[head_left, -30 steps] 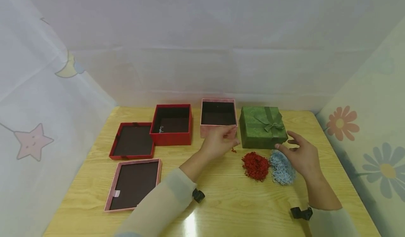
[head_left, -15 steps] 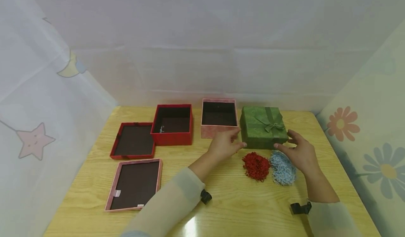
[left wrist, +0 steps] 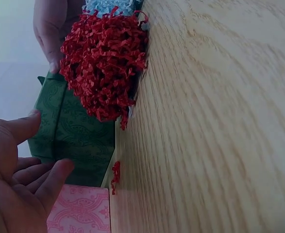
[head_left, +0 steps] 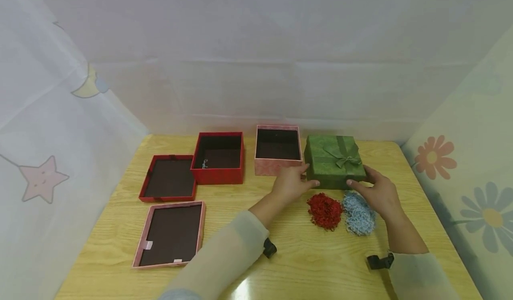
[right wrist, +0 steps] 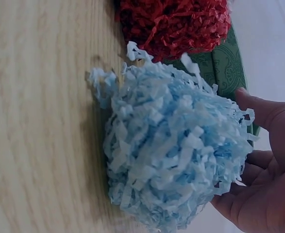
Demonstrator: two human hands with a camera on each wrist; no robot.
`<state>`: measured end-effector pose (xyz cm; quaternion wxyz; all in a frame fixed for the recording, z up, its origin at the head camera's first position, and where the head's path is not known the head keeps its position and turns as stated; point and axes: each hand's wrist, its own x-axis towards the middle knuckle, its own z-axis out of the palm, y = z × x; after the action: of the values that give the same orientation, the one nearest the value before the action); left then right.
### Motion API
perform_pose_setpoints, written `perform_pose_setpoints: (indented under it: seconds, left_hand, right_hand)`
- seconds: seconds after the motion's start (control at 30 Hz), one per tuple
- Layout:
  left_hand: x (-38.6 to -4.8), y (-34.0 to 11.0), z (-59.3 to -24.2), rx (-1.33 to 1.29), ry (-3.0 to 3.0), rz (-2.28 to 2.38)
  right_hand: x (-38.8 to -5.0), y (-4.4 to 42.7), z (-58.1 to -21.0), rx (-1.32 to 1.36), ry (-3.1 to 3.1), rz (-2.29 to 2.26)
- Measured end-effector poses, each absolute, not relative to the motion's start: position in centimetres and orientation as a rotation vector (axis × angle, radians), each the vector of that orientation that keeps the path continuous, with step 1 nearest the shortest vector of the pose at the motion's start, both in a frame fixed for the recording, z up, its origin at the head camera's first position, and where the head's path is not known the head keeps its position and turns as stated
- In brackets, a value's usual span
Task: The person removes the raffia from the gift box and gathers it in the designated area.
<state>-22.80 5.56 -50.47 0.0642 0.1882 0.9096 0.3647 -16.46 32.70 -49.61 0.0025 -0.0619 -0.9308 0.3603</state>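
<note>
A closed green gift box [head_left: 326, 168] with a ribbon bow stands at the back right of the table. My right hand [head_left: 382, 195] holds its front right corner, thumb against the front and fingers along the right side. At the front left corner is my left hand [head_left: 290, 184], thumb before the front face and fingers spread by the left side. Whether they touch the box is unclear. Right in front of the box lie a heap of red shredded paper [left wrist: 103, 65] and a heap of light blue shredded paper [right wrist: 171, 150].
A pink box [head_left: 276, 166] and a red box [head_left: 218, 175] stand lidless to the left, a blue scrap inside the red one. Their upturned lids, a red lid [head_left: 168, 177] and a pink lid [head_left: 172, 233], lie farther left. A red paper scrap [left wrist: 115, 177] is near the pink box.
My left hand has moved right from in front of the pink box to the green box's left corner. The right hand has closed in slightly on the right corner.
</note>
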Motion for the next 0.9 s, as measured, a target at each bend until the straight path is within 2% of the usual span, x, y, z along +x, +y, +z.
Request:
perform_pose_setpoints:
  seconds: [0.9]
  left_hand:
    - [-22.98,6.61,-50.27,0.594,2.866,1.09]
  right_hand:
    - [-16.34,32.53,-49.1,-0.235,-2.891,1.143]
